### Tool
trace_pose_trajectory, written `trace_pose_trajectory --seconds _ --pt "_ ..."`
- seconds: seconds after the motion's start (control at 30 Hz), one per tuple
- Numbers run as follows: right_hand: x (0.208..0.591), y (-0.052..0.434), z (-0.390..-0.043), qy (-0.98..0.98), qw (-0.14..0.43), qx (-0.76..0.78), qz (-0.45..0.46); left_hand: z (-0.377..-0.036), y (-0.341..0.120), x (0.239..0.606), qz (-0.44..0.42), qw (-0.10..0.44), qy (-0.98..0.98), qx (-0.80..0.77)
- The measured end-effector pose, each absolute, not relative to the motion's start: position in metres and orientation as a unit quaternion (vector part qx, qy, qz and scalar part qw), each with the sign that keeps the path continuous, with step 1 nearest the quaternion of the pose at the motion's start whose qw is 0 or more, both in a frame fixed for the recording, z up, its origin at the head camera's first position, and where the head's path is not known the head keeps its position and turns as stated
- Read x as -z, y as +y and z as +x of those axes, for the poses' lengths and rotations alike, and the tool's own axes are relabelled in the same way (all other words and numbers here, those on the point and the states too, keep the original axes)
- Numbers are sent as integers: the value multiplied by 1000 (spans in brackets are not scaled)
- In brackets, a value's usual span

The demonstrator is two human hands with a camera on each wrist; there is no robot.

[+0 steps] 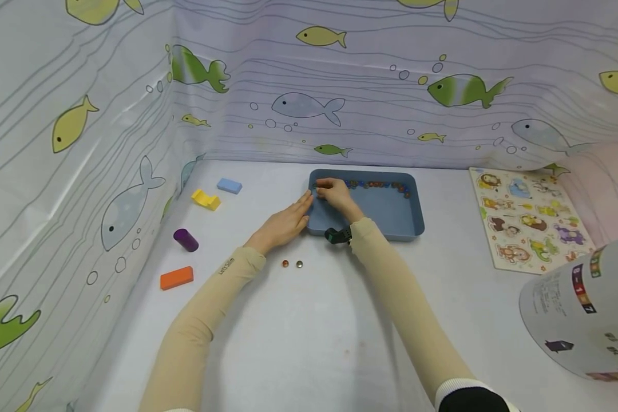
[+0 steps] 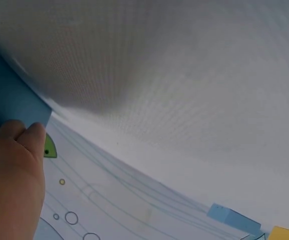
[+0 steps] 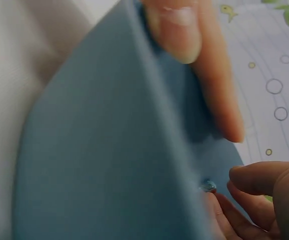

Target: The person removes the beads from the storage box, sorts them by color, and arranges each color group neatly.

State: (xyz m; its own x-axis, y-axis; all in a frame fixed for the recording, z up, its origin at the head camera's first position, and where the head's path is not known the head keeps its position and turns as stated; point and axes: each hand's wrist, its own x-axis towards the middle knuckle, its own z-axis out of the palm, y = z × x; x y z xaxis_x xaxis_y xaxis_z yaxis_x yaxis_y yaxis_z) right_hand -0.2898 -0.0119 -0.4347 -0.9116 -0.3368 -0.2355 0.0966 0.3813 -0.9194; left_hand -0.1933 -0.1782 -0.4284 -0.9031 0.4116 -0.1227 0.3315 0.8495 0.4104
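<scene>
A blue-grey tray (image 1: pixel 386 214) lies on the white table, with a row of small coloured marbles (image 1: pixel 376 184) along its far inner side. My left hand (image 1: pixel 283 226) rests against the tray's left edge, its fingers extended along the rim. Over the tray's far left corner is my right hand (image 1: pixel 336 194), fingers bent downward. In the right wrist view a shiny marble (image 3: pixel 208 186) sits right at the right fingertips; I cannot tell whether they pinch it. Two loose marbles, one reddish (image 1: pixel 285 264) and one greenish (image 1: pixel 299 264), lie on the table before the tray.
Blocks lie to the left: blue (image 1: pixel 229 185), yellow (image 1: pixel 206 199), a purple cylinder (image 1: pixel 186 240) and orange (image 1: pixel 177 278). An animal picture board (image 1: pixel 535 220) and a big white tub (image 1: pixel 582 315) stand on the right. Fish-patterned cloth (image 1: pixel 371 74) borders the table behind and left.
</scene>
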Motion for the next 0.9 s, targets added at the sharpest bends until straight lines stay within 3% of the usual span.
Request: trace_pose_trajectory --seconds 0.57,0.9 --pt "446 -15 -286 870 156 450 -123 -193 -177 431 194 99 957 -194" --pt "437 -3 -279 767 247 588 -63 -192 -178 430 194 103 956 -193"
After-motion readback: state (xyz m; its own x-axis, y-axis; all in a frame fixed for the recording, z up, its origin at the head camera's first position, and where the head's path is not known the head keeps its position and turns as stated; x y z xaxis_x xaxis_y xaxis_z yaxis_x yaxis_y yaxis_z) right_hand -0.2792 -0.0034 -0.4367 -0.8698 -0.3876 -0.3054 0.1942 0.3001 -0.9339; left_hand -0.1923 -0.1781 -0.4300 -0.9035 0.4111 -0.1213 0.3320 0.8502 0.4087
